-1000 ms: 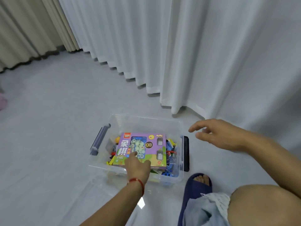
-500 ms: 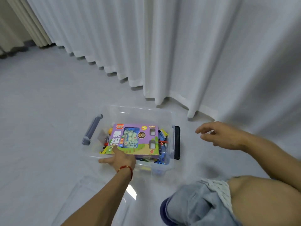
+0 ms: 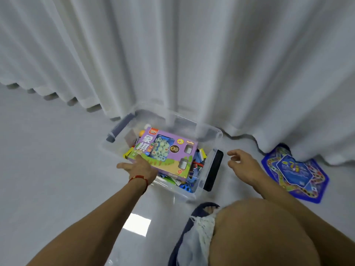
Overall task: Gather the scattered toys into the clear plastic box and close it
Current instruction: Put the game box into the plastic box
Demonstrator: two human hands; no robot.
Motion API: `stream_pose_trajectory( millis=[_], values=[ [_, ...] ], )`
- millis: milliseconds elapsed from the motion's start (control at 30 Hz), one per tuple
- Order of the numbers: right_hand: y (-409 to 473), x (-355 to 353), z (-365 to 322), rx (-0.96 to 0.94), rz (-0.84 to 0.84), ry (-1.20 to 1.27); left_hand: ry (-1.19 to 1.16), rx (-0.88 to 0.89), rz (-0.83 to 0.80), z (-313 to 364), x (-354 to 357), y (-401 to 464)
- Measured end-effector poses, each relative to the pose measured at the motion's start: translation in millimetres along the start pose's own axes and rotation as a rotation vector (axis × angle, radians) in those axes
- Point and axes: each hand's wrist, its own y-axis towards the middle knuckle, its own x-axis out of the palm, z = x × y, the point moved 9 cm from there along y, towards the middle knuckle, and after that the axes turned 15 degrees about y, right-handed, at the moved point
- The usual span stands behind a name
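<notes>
In the head view we press our left hand (image 3: pixel 141 168) flat on the purple game box (image 3: pixel 166 153) inside the clear plastic box (image 3: pixel 208 131); our right hand (image 3: pixel 243 163) hovers loose and empty beside it. Next, we judge, comes the blue game mat (image 3: pixel 295 172) lying right of the clear plastic box

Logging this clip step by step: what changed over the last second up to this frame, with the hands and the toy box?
The left hand slid from the top of the purple game box to its near left corner, thumb spread out. The right hand dropped lower, beside the clear box's dark right handle. The view swung right, bringing a blue game board into view by the curtain. The game box still lies on the toys; neither hand grips anything.
</notes>
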Motion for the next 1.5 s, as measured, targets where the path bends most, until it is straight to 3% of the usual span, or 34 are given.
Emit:
stream_pose_trajectory(
  millis=[100, 233, 367, 467, 533, 733, 833, 900, 967, 1033, 1100, 1267, 1367, 1433, 1500],
  values=[
    [-3.1, -39.4, 38.2, 0.104, 0.112, 0.062, 0.133, 0.019, 0.026, 56.6, 29.4, -17.6],
    [-15.9, -86.4, 91.6, 0.267, 0.248, 0.144, 0.341, 0.125, 0.222, 114.8, 61.2, -58.6],
    [-18.0, -119.7, 159.6, 0.416, 0.34, 0.187, 0.619, 0.54, 0.485, 185.8, 74.8, -83.2],
    [-11.0, -123.6, 199.1, 0.539, 0.362, 0.35, 0.766, 0.92, 0.42, 233.8, 111.1, -94.8],
    [-0.9, -119.9, 228.0, 0.625, 0.407, 0.546, 0.822, 1.046, 0.336, 250.8, 132.7, -91.3],
    [42.4, -99.8, 291.2, 0.722, 0.578, 1.233, 0.821, 1.025, 0.227, 257.0, 144.6, -76.0],
    [49.0, -116.6, 292.5, 0.587, 0.685, 1.09, 0.803, 1.015, 0.199, 256.3, 144.6, -75.7],
    [71.3, -107.5, 299.6, 0.565, 0.632, 1.346, 0.801, 1.015, 0.179, 255.7, 145.6, -75.0],
    [65.7, -109.2, 309.8, 0.574, 0.698, 1.601, 0.81, 1.014, 0.168, 256.3, 147.9, -73.7],
    [53.7, -113.4, 308.9, 0.569, 0.804, 1.56, 0.815, 1.01, 0.161, 256.0, 149.3, -72.8],
    [60.2, -108.1, 305.7, 0.591, 0.851, 1.763, 0.813, 1.009, 0.16, 255.5, 150.0, -72.1],
    [40.9, -108.0, 222.1, 0.363, 0.722, 1.764, 0.78, 0.991, 0.147, 255.1, 141.7, -75.4],
    [-5.2, -111.0, 173.0, 0.263, 0.697, 1.887, 0.724, 0.909, 0.062, 251.0, 131.5, -81.7],
    [-38.0, -107.8, 147.3, 0.206, 0.659, 1.981, 0.55, 0.855, 0.045, 252.6, 110.6, -96.2],
    [-65.2, -97.4, 120.0, 0.168, 0.629, 1.921, 0.241, 0.861, 0.027, 257.4, 81.3, -117.6]
  ],
)
